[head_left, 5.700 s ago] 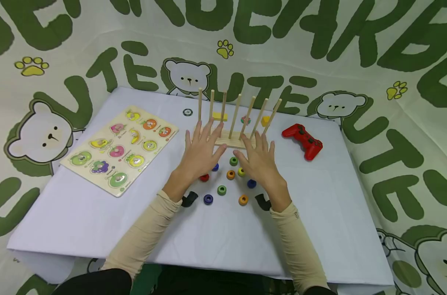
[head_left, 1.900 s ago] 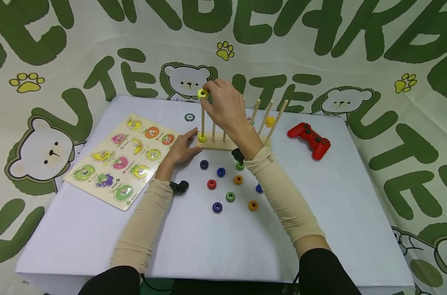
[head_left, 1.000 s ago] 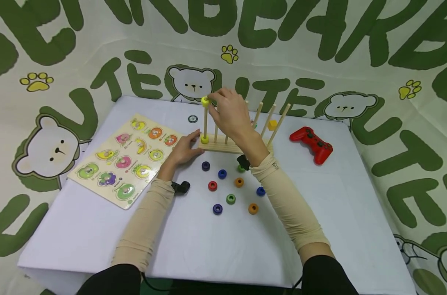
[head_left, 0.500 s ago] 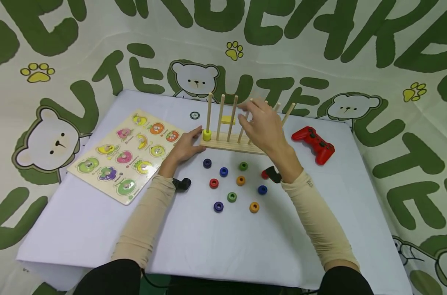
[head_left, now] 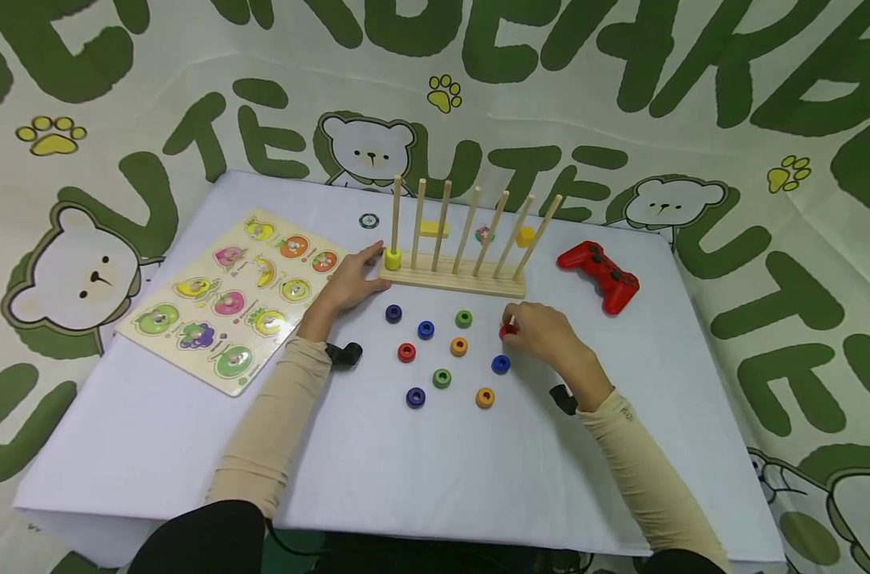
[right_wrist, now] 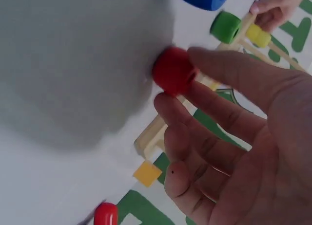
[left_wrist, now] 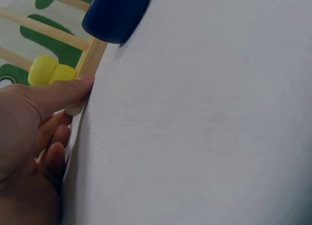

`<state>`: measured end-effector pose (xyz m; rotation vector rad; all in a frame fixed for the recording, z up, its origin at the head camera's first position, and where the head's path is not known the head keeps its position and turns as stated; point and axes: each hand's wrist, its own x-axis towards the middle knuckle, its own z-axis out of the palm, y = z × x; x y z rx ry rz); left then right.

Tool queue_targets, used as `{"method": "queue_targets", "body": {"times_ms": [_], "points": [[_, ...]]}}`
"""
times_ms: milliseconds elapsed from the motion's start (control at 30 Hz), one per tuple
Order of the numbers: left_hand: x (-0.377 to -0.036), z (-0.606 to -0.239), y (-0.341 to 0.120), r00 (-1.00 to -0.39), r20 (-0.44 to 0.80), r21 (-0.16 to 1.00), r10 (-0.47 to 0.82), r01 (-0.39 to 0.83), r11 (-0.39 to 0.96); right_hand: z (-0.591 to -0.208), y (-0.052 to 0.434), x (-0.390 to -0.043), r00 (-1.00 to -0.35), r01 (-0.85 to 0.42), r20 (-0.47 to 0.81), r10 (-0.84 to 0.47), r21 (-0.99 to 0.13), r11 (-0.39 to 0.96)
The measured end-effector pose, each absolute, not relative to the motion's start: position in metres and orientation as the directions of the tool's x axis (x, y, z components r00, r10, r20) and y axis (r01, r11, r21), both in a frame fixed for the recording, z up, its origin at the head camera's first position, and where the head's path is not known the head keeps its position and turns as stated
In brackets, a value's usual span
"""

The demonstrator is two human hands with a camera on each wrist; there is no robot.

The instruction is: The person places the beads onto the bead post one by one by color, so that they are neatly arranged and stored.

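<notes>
The wooden peg rack (head_left: 452,277) stands across the table with several upright pegs. Two yellow beads (head_left: 392,259) are stacked at the foot of its leftmost peg. My left hand (head_left: 344,285) holds the left end of the rack's base; the left wrist view shows its thumb on the front edge and curled fingers round the end. My right hand (head_left: 545,335) pinches a red bead (right_wrist: 173,70) between thumb and index finger, down at the table right of the other beads. Its remaining fingers are loosely bent.
Several loose beads, among them a green bead (head_left: 463,319), an orange bead (head_left: 485,397) and a blue bead (head_left: 501,364), lie before the rack. A fruit puzzle board (head_left: 212,319) lies left, a red game controller (head_left: 600,277) right. Small yellow blocks (head_left: 525,236) sit behind the rack.
The second yellow bead has gone down the leftmost peg, and my right hand has let go of it. That hand has moved right and down to the red bead. My left hand stays put.
</notes>
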<state>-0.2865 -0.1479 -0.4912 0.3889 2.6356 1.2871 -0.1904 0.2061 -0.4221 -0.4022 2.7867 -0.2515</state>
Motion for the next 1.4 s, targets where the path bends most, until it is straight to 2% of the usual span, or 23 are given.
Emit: {"method": "queue_targets", "body": {"times_ms": [133, 267, 433, 567, 833, 1200, 1400], "points": [[-0.286, -0.492, -0.148, -0.949, -0.061, 0.793, 0.311, 0.143, 0.592, -0.418, 0.198, -0.192, -0.927, -0.282, -0.172, -0.333, -0.263, 0.923], [-0.286, -0.493, -0.149, -0.948, -0.065, 0.791, 0.311, 0.141, 0.596, -0.394, 0.179, -0.198, -0.934, -0.333, -0.004, -0.357, -0.351, 0.875], [-0.286, -0.495, -0.150, -0.952, -0.064, 0.787, 0.299, 0.136, 0.602, -0.351, 0.143, -0.218, -0.892, -0.448, 0.269, -0.363, -0.412, 0.793], [-0.285, -0.496, -0.147, -0.952, -0.066, 0.791, 0.299, 0.133, 0.597, -0.324, 0.115, -0.237, -0.850, -0.498, 0.398, -0.345, -0.394, 0.772], [-0.281, -0.491, -0.143, -0.955, -0.057, 0.809, 0.291, 0.126, 0.574, -0.307, 0.083, -0.265, -0.846, -0.489, 0.417, -0.333, -0.355, 0.797], [-0.282, -0.489, -0.145, -0.956, -0.058, 0.796, 0.289, 0.130, 0.592, -0.306, 0.074, -0.270, -0.904, -0.402, 0.298, -0.306, -0.355, 0.844], [-0.282, -0.490, -0.147, -0.954, -0.054, 0.794, 0.295, 0.138, 0.592, -0.311, 0.072, -0.272, -0.910, -0.397, 0.275, -0.311, -0.351, 0.848]]}}
